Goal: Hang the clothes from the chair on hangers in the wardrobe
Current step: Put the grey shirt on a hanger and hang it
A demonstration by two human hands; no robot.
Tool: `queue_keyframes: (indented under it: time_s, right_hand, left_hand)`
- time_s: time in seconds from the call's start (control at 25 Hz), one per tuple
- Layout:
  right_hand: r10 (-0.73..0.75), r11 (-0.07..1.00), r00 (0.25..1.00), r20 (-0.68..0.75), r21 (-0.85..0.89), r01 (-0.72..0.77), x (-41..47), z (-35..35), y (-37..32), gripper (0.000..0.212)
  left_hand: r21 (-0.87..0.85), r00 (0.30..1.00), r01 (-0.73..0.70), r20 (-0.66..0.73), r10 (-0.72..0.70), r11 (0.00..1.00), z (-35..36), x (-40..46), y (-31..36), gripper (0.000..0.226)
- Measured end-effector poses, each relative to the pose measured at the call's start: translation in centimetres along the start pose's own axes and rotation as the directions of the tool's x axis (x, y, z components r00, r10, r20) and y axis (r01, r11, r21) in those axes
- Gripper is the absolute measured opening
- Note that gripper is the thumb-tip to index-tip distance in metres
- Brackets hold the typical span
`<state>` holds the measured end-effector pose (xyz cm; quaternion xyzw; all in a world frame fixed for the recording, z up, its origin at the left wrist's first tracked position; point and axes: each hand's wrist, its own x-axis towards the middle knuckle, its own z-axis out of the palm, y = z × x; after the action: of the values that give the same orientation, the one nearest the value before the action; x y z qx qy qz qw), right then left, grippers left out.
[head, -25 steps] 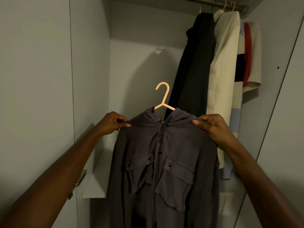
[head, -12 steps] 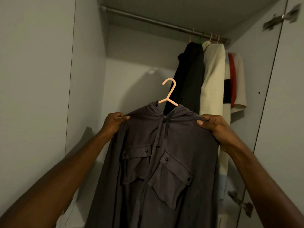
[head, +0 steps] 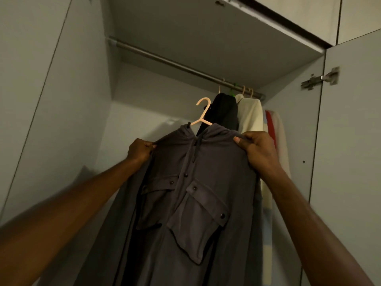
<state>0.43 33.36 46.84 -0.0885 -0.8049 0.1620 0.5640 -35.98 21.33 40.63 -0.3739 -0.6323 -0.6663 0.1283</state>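
A dark grey hooded shirt (head: 198, 182) with two flap chest pockets hangs on a peach plastic hanger (head: 203, 112), held up inside the open wardrobe. My left hand (head: 140, 150) grips its left shoulder and my right hand (head: 255, 149) grips its right shoulder. The hanger's hook sticks up from the collar, below the metal rail (head: 165, 58) and apart from it. Most of the hanger is hidden inside the shirt.
At the rail's right end hang a black garment (head: 223, 112), a cream garment (head: 250, 116) and a striped white, red and blue one (head: 276, 137). The left stretch of the rail is bare. An open door with a metal hinge (head: 319, 78) stands at the right.
Both hands have lifted the shirt on its hanger higher toward the rail, and my view has tilted up so the whole rail and wardrobe top show.
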Motion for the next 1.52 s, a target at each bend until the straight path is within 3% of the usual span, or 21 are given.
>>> queue_keyframes:
  time_s: [0.16,0.36,0.52,0.92,1.16,1.36,1.52]
  right_hand:
    - [-0.064,0.991,0.991,-0.118,-0.126,0.049,6.8,-0.3,0.4,0.022]
    - [-0.11,0.953,0.972,-0.209,-0.301,0.043,14.0,-1.8,1.2,0.027]
    - [-0.121,0.924,0.963,-0.243,-0.383,0.019,17.6,-1.2,0.9,0.047]
    - [-0.196,0.786,0.938,-0.286,-0.617,-0.025,24.5,1.8,1.1,0.038]
    - [-0.212,0.762,0.943,-0.255,-0.647,-0.004,27.0,3.6,0.1,0.034]
    - [-0.199,0.758,0.961,-0.194,-0.651,0.026,27.2,4.7,-0.3,0.029]
    - [-0.144,0.778,0.972,-0.188,-0.629,-0.006,25.4,4.9,0.8,0.036]
  left_hand:
    - [0.055,0.998,0.062,-0.02,-0.061,0.997,3.3,6.4,3.5,0.029]
    - [0.103,0.999,0.044,-0.03,-0.041,0.994,6.2,13.2,7.1,0.033]
    - [0.077,0.999,0.028,0.017,-0.03,0.997,7.9,18.2,7.7,0.044]
    - [0.009,0.995,-0.019,0.097,0.018,1.0,12.0,28.4,6.8,0.052]
    - [-0.136,0.976,-0.024,0.214,0.052,0.99,13.1,32.3,5.4,0.063]
    - [-0.155,0.961,0.005,0.275,0.038,0.988,13.8,31.2,3.6,0.05]
    - [-0.354,0.939,-0.001,0.322,0.123,0.935,13.7,28.5,0.6,0.04]
